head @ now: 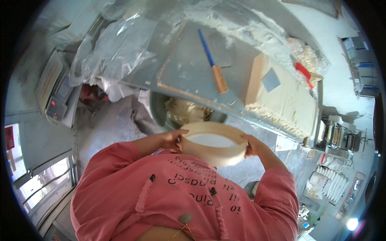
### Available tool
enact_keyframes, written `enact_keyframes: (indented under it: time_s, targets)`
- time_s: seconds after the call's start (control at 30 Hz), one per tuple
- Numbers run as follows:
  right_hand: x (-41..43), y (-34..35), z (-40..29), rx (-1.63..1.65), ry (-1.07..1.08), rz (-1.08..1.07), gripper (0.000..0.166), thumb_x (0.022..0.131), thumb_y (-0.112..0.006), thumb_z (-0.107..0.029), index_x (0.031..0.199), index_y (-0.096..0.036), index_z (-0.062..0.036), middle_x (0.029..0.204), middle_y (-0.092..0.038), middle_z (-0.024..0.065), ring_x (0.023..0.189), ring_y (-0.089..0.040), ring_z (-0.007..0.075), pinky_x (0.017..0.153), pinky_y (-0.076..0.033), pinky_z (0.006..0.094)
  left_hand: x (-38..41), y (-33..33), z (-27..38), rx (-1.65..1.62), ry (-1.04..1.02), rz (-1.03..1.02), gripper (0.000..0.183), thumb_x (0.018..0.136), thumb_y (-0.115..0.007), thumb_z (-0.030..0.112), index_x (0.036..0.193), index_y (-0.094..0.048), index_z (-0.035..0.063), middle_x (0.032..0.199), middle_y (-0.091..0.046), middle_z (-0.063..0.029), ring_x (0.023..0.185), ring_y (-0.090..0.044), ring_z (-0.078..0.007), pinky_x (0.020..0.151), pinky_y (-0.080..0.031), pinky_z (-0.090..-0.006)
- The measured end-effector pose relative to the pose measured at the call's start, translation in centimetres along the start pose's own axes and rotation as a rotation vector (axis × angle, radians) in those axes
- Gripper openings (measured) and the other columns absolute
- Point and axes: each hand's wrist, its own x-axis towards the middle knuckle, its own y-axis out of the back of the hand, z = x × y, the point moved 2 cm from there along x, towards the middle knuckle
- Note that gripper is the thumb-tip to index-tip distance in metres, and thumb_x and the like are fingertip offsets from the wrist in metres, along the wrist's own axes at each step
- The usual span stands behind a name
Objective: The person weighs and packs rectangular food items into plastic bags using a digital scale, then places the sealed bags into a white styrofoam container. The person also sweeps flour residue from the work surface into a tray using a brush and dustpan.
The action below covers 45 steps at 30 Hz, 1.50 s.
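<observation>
A round, pale sieve with a deep rim (215, 153) is held at chest height, tilted, with a white mesh across it. My left hand (175, 140) grips its rim on the left side of the view, and my right hand (251, 146) grips the opposite side. Just beyond the sieve, a grey-green basin (157, 113) holds a pale, lumpy mass like dough or flour (188, 111), partly hidden by the rim. On the worktop behind lies a long blue-bladed knife or scraper (206, 48) with a wooden handle (220, 79).
The floury worktop (187, 66) runs across the view. On it are a pale block (286, 90) carrying a square metal scraper (271, 79), a red-handled brush (303, 72) and clear plastic sheeting (117, 45). A digital scale (57, 102) stands at left.
</observation>
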Motion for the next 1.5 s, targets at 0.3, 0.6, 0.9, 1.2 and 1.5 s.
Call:
enact_keyframes:
  time_s: [0.3,0.6,0.9,1.2,1.5]
  targets:
    - [-25.2,17.8,15.4,0.717,0.561,0.346,0.036,0.078,-0.057,-0.026,0.105,-0.054,-0.0028,0.089,-0.062,0.0125,0.067,-0.062,0.0257,0.058,-0.053,0.0395,-3.6,-14.7,18.3,0.698,-0.432,-0.202,0.045,0.089,-0.050,0.042,0.115,-0.052,0.0060,0.108,-0.057,-0.0081,0.094,-0.054,-0.0141,0.069,-0.045,-0.0270]
    - [-31.7,11.6,-1.1,0.540,1.278,0.804,0.052,0.080,-0.062,-0.025,0.123,-0.039,-0.0077,0.083,-0.055,0.0075,0.058,-0.057,0.0190,0.054,-0.049,0.0322,-4.9,-28.6,30.2,0.405,-0.726,-0.266,0.074,0.083,-0.058,0.040,0.140,-0.017,0.0146,0.135,-0.034,-0.0138,0.108,-0.049,-0.0242,0.080,-0.047,-0.0364]
    - [-36.2,14.0,-18.6,-1.523,2.038,1.315,0.077,0.067,-0.072,-0.041,0.132,-0.035,-0.0238,0.136,-0.025,0.0275,0.124,-0.029,0.0449,0.097,-0.025,0.0586,-11.1,-23.0,41.2,0.086,-0.610,-0.234,0.050,0.084,-0.048,0.029,0.129,-0.041,0.0071,0.125,-0.047,-0.0110,0.110,-0.050,-0.0253,0.091,-0.041,-0.0436]
    - [-37.1,4.1,-39.6,-1.199,2.640,0.856,0.082,0.078,-0.060,-0.036,0.130,-0.020,0.0142,0.122,-0.037,0.0334,0.100,-0.045,0.0472,0.085,-0.039,0.0505,-23.0,-10.9,42.0,-0.138,-1.173,-0.258,0.066,0.088,-0.031,0.059,0.128,-0.041,0.0069,0.105,-0.058,-0.0130,0.088,-0.059,-0.0230,0.076,-0.047,-0.0366]
    - [-43.3,-25.2,-70.1,0.059,2.265,-0.140,0.061,0.087,-0.056,-0.028,0.131,-0.023,-0.0014,0.103,-0.046,0.0118,0.077,-0.052,0.0179,0.059,-0.046,0.0297,-19.9,4.8,39.2,-0.231,-1.040,0.355,0.036,0.088,-0.051,0.030,0.113,-0.050,0.0042,0.092,-0.058,-0.0104,0.072,-0.056,-0.0172,0.065,-0.046,-0.0279]
